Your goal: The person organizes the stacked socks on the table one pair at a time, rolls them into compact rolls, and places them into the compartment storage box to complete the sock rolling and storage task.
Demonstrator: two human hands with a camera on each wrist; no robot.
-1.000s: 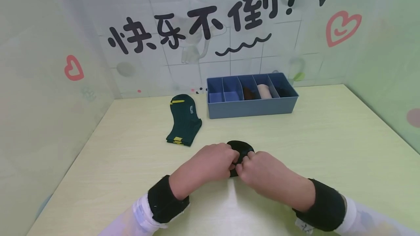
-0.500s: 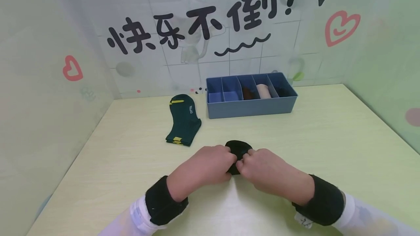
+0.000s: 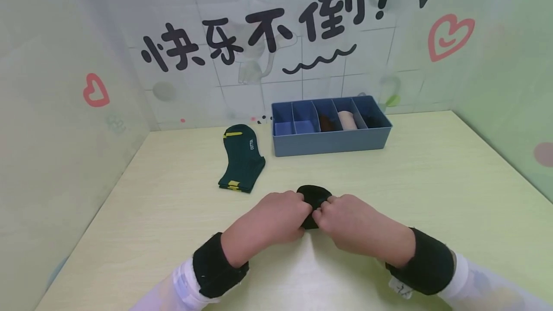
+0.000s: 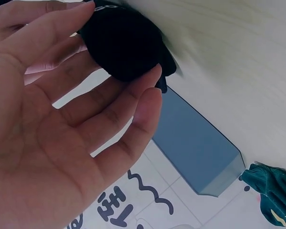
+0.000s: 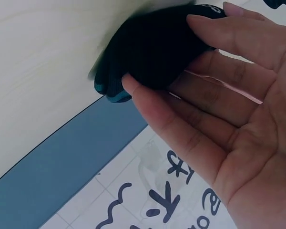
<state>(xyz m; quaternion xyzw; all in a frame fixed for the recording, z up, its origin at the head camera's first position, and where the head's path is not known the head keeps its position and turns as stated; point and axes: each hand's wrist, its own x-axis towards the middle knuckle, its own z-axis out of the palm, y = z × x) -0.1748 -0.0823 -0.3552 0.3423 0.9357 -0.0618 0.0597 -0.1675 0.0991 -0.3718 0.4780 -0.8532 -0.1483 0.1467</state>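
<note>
A black, folded sock (image 3: 314,196) lies on the table between both hands. White lettering shows at its edge in the wrist views, where the sock (image 4: 124,43) looks like a rounded bundle. My left hand (image 3: 282,217) holds its left side, thumb and fingers bent around it. From the right, my right hand (image 3: 347,222) grips the other side, the right wrist view showing thumb and fingers against the sock (image 5: 152,50). Part of the fabric is hidden behind the fingers. Beyond the left hand lies a flat pair of dark green socks (image 3: 243,160) with yellow marks.
A blue divided box (image 3: 328,146) stands at the back of the table (image 3: 173,215). Its compartments hold a brown item (image 3: 327,124), a pale pink roll (image 3: 347,120) and something dark (image 3: 371,121). Printed sheets enclose the back and sides.
Both hands stay on the black sock and shift only slightly. The left thumb has moved down to the sock's near edge, and the sock's near end sits a little farther back.
</note>
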